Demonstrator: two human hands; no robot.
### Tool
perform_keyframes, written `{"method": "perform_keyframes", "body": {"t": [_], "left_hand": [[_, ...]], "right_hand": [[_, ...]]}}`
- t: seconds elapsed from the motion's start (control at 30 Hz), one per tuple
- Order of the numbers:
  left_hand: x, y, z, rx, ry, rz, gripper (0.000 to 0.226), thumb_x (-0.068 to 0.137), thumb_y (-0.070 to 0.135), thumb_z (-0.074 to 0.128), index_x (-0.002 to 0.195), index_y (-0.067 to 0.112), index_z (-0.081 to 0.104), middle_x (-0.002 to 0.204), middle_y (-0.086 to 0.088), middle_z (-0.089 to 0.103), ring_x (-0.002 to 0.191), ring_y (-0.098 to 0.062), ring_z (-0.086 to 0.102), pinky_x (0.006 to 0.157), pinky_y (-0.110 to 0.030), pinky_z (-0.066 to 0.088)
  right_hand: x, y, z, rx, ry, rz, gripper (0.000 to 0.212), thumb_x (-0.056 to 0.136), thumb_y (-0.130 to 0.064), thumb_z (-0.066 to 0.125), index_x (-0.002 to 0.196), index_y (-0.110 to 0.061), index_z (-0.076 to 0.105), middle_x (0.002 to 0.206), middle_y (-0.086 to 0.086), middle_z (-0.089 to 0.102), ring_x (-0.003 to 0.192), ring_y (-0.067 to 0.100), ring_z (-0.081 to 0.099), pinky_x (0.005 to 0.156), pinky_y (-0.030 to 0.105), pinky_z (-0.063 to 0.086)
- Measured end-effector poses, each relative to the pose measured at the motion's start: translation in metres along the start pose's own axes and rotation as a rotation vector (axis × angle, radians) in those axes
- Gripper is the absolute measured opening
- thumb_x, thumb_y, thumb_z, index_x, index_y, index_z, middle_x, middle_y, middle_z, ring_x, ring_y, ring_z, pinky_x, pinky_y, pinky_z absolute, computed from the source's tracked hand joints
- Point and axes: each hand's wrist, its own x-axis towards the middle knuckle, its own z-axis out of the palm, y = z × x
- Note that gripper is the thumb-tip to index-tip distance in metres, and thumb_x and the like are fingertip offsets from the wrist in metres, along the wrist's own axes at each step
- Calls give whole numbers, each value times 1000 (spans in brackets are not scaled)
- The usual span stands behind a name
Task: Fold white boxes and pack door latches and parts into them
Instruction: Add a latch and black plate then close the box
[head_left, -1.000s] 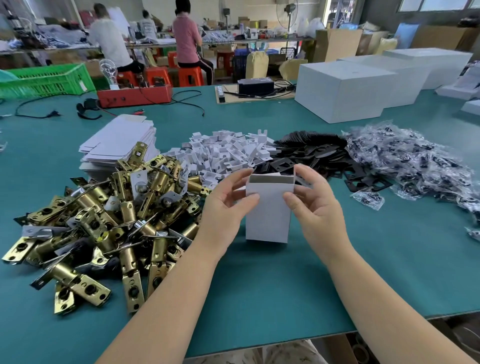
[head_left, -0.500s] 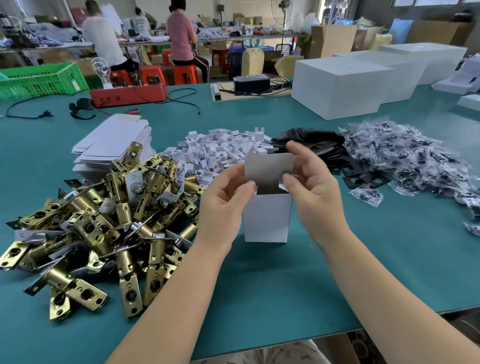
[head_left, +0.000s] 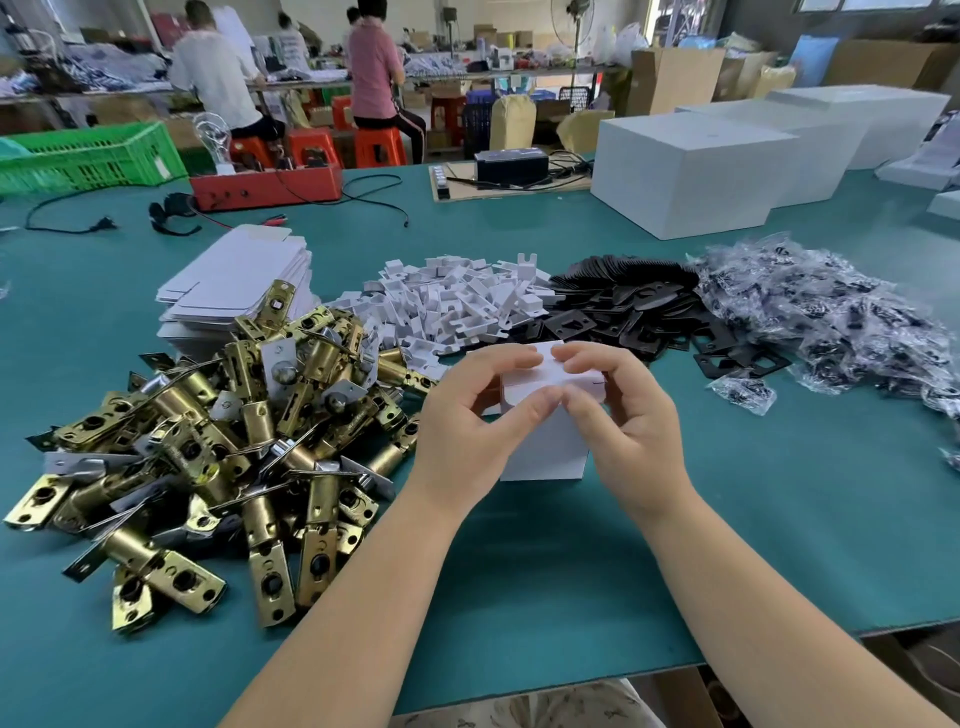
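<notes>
Now both hands grip the small white box (head_left: 545, 447) upright on the table (head_left: 779, 493): left hand (head_left: 470, 415) and right hand (head_left: 623, 410) pinch its top flap.

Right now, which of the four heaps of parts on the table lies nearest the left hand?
The brass door latches; the left hand is beside them, others lie farther back.

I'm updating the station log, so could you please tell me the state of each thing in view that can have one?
small white box: upright on the table, top flap folded down
left hand: gripping the box top
right hand: pinching the flap
flat box blanks: unfolded, stacked
door latches: loose, heaped
large white boxes: closed
</notes>
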Motion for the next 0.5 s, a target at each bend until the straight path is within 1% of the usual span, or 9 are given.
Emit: {"method": "perform_keyframes", "body": {"t": [0.1, 0.17, 0.23, 0.27, 0.33, 0.4, 0.47, 0.5], "left_hand": [[1, 0, 3, 36, 76, 1, 16, 81, 32, 72, 93, 40, 66, 85, 17, 68, 78, 3, 60, 70, -12, 44], [3, 0, 6, 8, 100, -11, 16, 84, 26, 69, 93, 38, 67, 81, 17, 67, 71, 5, 57, 66, -9, 41], [3, 1, 5, -2, 90, -9, 16, 89, 24, 64, 95, 38, 67, 79, 21, 66, 68, 8, 54, 65, -6, 38], [4, 1, 3, -8, 70, -7, 16, 91, 24, 61, 96, 38, 67, 79, 22, 66, 68, 9, 54, 65, -5, 38], [4, 1, -2, -32, 15, -13, 18, 94, 23, 56, 98, 36, 67, 86, 19, 68, 71, 6, 55, 66, -7, 38], [4, 1, -6, -48, -33, -32, 19, 94, 22, 54, 99, 33, 68, 94, 13, 69, 81, 1, 58, 70, -13, 42], [3, 1, -6, -23, -36, -30, 19, 93, 22, 54, 99, 33, 68, 99, 10, 70, 88, -2, 60, 74, -14, 43], [3, 2, -6, 12, -21, -17, 18, 94, 22, 55, 99, 34, 67, 96, 12, 69, 86, 1, 60, 73, -12, 42]], "right_hand": [[4, -4, 2, -34, 38, 22, 17, 87, -21, 61, 92, -37, 60, 95, -18, 68, 88, 5, 61, 76, 18, 46], [7, -6, 4, -45, 38, 25, 12, 88, -23, 60, 92, -34, 63, 92, -15, 68, 87, 8, 61, 76, 19, 46], [9, -7, 5, -16, 39, 49, 10, 88, -22, 60, 92, -29, 66, 92, -9, 69, 89, 12, 61, 78, 22, 46], [9, -6, 6, 6, 39, 66, 10, 88, -21, 61, 92, -29, 66, 92, -9, 69, 89, 12, 61, 78, 23, 47], [8, -6, 3, 43, 21, 90, 12, 88, -19, 61, 92, -28, 67, 93, -10, 68, 90, 9, 60, 78, 22, 46], [6, -5, 0, 56, -10, 88, 12, 88, -17, 58, 94, -24, 67, 98, -10, 68, 94, 5, 60, 80, 18, 45], [5, -5, -2, 9, -16, 62, 13, 89, -17, 56, 96, -24, 65, 100, -10, 67, 95, 3, 60, 81, 16, 44], [5, -5, -2, -27, -6, 48, 13, 89, -19, 57, 96, -26, 65, 99, -11, 67, 92, 2, 59, 80, 16, 44]]}}
